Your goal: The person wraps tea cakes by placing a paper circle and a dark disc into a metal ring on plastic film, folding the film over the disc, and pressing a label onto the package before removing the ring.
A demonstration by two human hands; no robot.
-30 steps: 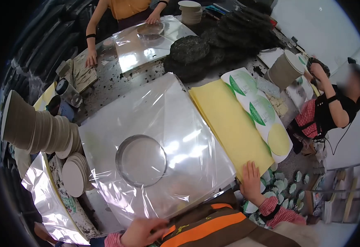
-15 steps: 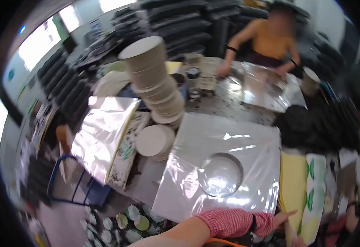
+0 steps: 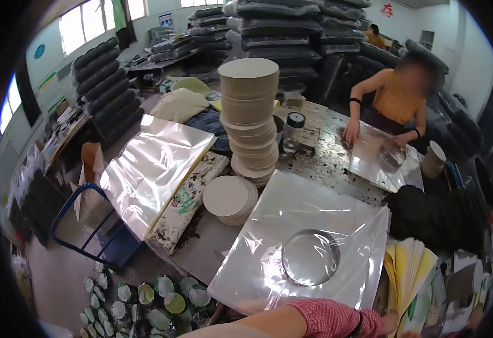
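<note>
My left arm, in a red checked sleeve, reaches across the bottom of the head view. My left hand (image 3: 390,323) closes on the near end of a stack of yellow paper sheets (image 3: 407,262), whose far edges fan upward. Most of its fingers are hidden by the paper. Only a sliver of my right hand (image 3: 409,334) shows at the bottom edge, by the same sheets; its fingers cannot be made out. To the left lies a stack of clear plastic film (image 3: 269,225) with a round ring (image 3: 312,257) on it.
Tall stacks of round card discs (image 3: 250,93) stand on the table, with a lower disc pile (image 3: 226,195) beside them. Silvery film (image 3: 156,163) lies left. Dark cloth (image 3: 438,219) is piled right. Across the table, a co-worker (image 3: 395,101) handles another film sheet (image 3: 381,160).
The view has swung and sharpened. The yellow sheets lay flat under a pointing left hand; now their near end is gripped and they are bent and fanned apart.
</note>
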